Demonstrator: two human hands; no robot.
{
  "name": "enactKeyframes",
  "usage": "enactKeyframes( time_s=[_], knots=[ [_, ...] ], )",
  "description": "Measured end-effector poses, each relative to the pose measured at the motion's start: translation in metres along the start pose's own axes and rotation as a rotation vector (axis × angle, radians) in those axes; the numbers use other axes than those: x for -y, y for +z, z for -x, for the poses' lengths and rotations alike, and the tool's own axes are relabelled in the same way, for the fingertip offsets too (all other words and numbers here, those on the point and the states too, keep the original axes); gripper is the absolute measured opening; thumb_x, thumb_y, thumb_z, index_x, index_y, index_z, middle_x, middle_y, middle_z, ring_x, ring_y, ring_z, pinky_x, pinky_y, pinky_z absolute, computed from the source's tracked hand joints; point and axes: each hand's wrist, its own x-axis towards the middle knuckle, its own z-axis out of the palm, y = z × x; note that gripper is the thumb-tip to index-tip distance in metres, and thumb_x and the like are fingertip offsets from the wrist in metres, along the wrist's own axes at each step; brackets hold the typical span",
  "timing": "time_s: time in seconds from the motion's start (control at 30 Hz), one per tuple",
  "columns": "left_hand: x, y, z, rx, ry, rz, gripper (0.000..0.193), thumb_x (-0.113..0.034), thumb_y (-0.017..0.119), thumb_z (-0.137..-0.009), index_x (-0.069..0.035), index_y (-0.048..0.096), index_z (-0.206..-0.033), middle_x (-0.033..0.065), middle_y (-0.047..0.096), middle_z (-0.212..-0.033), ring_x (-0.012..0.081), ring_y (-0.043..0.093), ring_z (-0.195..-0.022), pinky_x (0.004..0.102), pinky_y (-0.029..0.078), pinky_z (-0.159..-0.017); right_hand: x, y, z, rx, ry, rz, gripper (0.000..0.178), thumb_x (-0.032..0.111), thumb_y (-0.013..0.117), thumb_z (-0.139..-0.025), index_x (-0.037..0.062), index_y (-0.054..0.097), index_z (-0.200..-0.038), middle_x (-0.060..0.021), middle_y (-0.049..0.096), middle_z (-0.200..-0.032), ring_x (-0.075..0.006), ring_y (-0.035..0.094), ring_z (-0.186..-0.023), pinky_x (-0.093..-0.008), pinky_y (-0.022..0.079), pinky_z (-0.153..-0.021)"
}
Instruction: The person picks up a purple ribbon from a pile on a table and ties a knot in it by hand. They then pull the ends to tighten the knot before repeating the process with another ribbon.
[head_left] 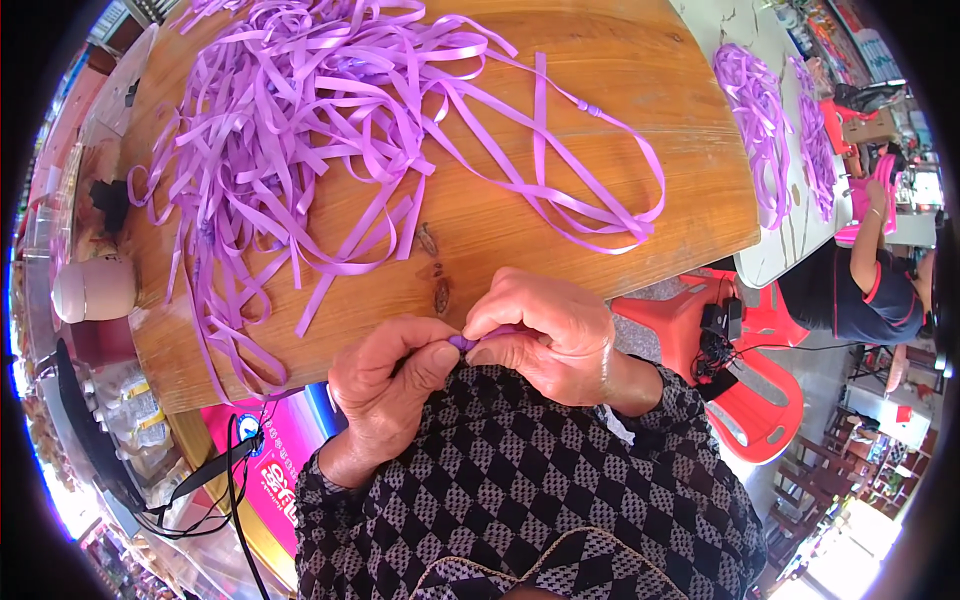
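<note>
At the near edge of the wooden table (640, 90), my left hand (385, 380) and my right hand (550, 345) meet fingertip to fingertip. Thumb and forefinger of each pinch a short piece of purple ribbon (462, 342), which looks bunched or knotted between them. More of it shows under the right fingers; the rest is hidden by my hands. Beyond them lies a large tangled heap of purple ribbons (300, 120), mostly left of centre. One long loop stretches right from the heap, with a small wound knot (590, 109) on it.
A white marbled table (785, 235) adjoins on the right, bearing bundles of purple ribbon (752, 120). Red plastic stools (760, 425) stand below it, with a black cable. Farther right sits another person (850, 285). A pink box (285, 465) and black cords are at lower left.
</note>
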Motion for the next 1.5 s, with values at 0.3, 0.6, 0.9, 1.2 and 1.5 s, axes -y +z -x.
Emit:
enactKeyframes(
  time_s=[0.3, 0.6, 0.9, 1.2, 1.5],
  knots=[
    [-0.003, 0.001, 0.000, 0.049, -0.065, 0.086, 0.010, -0.006, 0.063, -0.082, 0.003, 0.061, -0.087, 0.0027, 0.058, -0.068, 0.0066, 0.050, -0.056, 0.0193, 0.040, -0.051, 0.005, -0.007, -0.002, 0.031, -0.110, 0.188, 0.019, 0.003, 0.072, -0.069, 0.0027, 0.062, -0.085, -0.0064, 0.060, -0.077, -0.0203, 0.055, -0.063, -0.0300, 0.042, -0.054],
    [0.003, 0.004, 0.003, -0.030, -0.095, 0.217, 0.010, -0.005, 0.062, -0.083, 0.004, 0.060, -0.089, 0.0031, 0.059, -0.071, 0.0068, 0.049, -0.056, 0.0185, 0.040, -0.051, 0.011, -0.004, -0.003, -0.026, 0.064, 0.055, 0.019, -0.005, 0.070, -0.071, 0.0021, 0.062, -0.087, -0.0068, 0.060, -0.079, -0.0147, 0.055, -0.065, -0.0258, 0.041, -0.054],
    [0.002, 0.005, 0.010, -0.062, 0.006, 0.031, 0.010, -0.005, 0.063, -0.083, 0.003, 0.060, -0.089, 0.0033, 0.059, -0.069, 0.0068, 0.052, -0.057, 0.0199, 0.042, -0.051, 0.005, -0.001, -0.001, -0.035, -0.028, 0.085, 0.019, -0.003, 0.072, -0.068, 0.0006, 0.060, -0.082, -0.0083, 0.060, -0.078, -0.0177, 0.055, -0.063, -0.0281, 0.041, -0.053],
    [-0.003, 0.003, 0.005, -0.013, 0.464, -0.495, 0.012, -0.001, 0.067, -0.074, 0.001, 0.060, -0.083, 0.0115, 0.059, -0.069, 0.0231, 0.056, -0.056, 0.0293, 0.043, -0.050, 0.007, 0.000, -0.001, 0.010, -0.190, 0.185, 0.024, -0.008, 0.071, -0.060, -0.0019, 0.056, -0.077, -0.0120, 0.057, -0.074, -0.0247, 0.049, -0.056, -0.0316, 0.037, -0.046],
    [0.000, 0.002, 0.001, 0.110, 0.448, -0.516, 0.010, -0.001, 0.066, -0.075, -0.001, 0.059, -0.082, 0.0108, 0.056, -0.066, 0.0260, 0.053, -0.054, 0.0313, 0.041, -0.049, 0.004, -0.002, 0.006, 0.111, -0.208, 0.226, 0.027, -0.013, 0.066, -0.056, -0.0021, 0.052, -0.076, -0.0118, 0.053, -0.073, -0.0257, 0.046, -0.054, -0.0331, 0.035, -0.045]
  ],
)
